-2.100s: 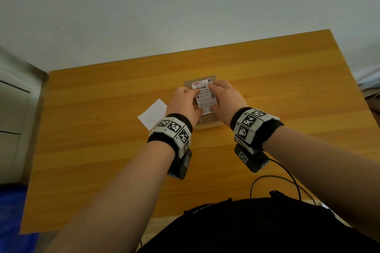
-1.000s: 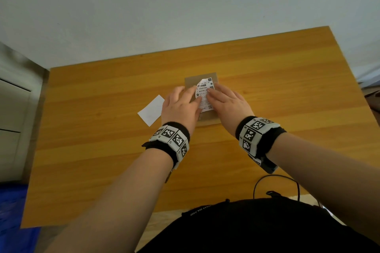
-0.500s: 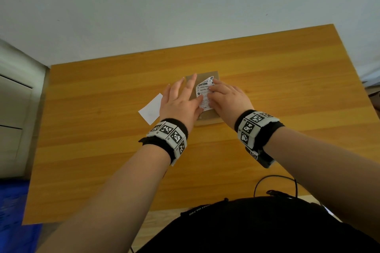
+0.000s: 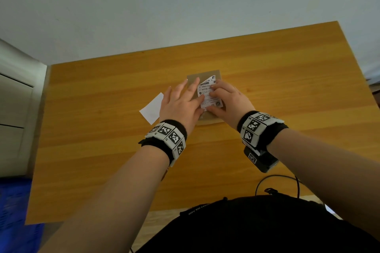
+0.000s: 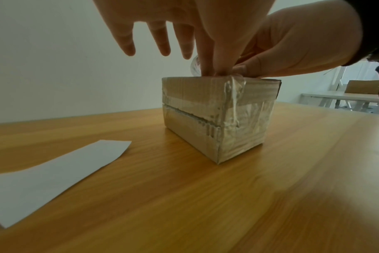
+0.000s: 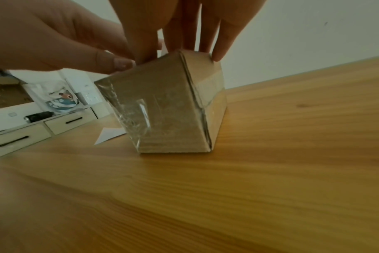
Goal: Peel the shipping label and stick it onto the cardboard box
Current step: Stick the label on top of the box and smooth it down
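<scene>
A small taped cardboard box stands on the wooden table. The white printed shipping label lies on its top, and its far left corner still curls upward. My left hand has its fingers straight and spread, with the thumb and index finger pressing the label's near left edge. My right hand lies over the label's right side, its fingers pressing down on it.
The blank white backing paper lies flat on the table just left of the box. A grey drawer cabinet stands past the table's left edge, a blue crate below it. A black cable loops at the near edge.
The label, earlier held up between both hands above the box, now lies on the box top. Both hands have flattened onto it, and the left fingers have spread out.
</scene>
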Demonstrator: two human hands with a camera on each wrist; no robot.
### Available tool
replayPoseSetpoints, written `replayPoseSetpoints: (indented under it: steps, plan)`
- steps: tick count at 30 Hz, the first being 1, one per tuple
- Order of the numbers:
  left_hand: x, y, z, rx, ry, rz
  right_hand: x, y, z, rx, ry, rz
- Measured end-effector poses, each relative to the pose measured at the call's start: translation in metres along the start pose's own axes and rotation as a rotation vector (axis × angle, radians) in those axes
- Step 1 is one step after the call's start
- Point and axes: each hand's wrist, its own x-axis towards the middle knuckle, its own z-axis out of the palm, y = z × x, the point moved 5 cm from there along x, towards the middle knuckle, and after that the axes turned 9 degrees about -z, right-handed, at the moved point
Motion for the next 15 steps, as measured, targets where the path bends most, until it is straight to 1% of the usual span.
replayPoseSetpoints:
  steps: [3, 7, 10, 12, 15]
  plan:
    - [-0.002, 0.001, 0.001, -0.009, 0.004, -0.001, -0.001, 0.005, 0.001, 0.09, 0.014, 0.052]
    - [-0.009, 0.002, 0.002, -0.028, 0.015, -0.014, -0.002, 0.007, -0.004, 0.19, 0.047, 0.055]
    - [-0.012, 0.002, 0.005, -0.013, 0.01, -0.011, -0.002, 0.008, -0.007, 0.182, 0.013, 0.05]
    - [-0.012, 0.003, 0.007, 0.018, -0.008, 0.018, -0.001, 0.009, -0.009, 0.161, -0.008, 0.042]
    - [-0.012, 0.004, 0.005, 0.057, 0.012, 0.068, -0.001, 0.009, -0.008, 0.145, -0.021, 0.039]
